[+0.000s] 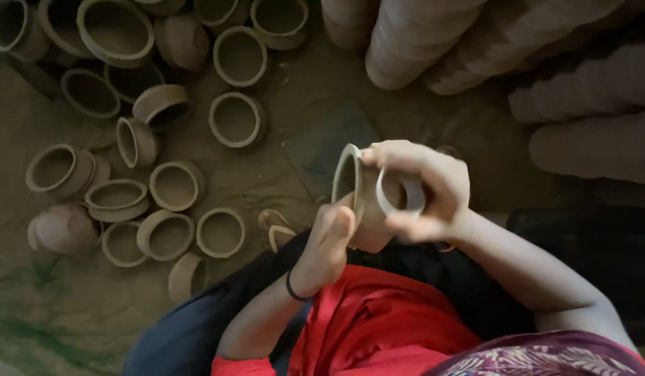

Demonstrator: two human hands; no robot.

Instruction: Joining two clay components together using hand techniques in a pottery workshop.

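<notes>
Head view: left hand (327, 245) cradles clay cup (357, 198) tilted sideways, exposing rim; right hand (423, 188) pinches pale ring (399, 198) against it. Loose clay cups (176, 184) fill frame's left.

I see an earthen floor (294, 104) carrying everything. Many small clay cups (176, 185) lie scattered on it at the left, some upright, some tipped. Stacked clay cups (594, 146) lie in rows at the right.

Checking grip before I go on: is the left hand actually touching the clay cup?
Touching. The head view shows the left hand pressed against the side of the clay cup, its fingers lying on the wall below the rim, with no gap visible.
</notes>
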